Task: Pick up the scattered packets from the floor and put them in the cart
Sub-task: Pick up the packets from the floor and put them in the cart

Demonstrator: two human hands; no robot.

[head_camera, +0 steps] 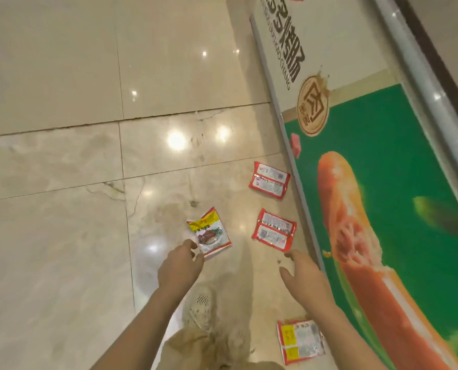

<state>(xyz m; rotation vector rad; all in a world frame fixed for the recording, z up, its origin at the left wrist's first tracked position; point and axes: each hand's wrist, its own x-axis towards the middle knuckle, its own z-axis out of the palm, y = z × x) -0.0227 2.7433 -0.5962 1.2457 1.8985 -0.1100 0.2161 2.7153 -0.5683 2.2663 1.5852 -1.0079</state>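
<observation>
Several red packets lie on the glossy beige floor. One shows its front with a yellow band, and my left hand reaches down to its near corner, fingertips at its edge, holding nothing. Two packets lie back side up: one just beyond my right hand, another farther away by the display base. My right hand is spread and empty above the floor. A fourth packet lies close to my feet on the right. No cart is in view.
A display counter with a green sausage poster runs along the right, its metal base strip beside the packets. My shoe and trouser leg stand between my arms. Open tile floor spreads to the left.
</observation>
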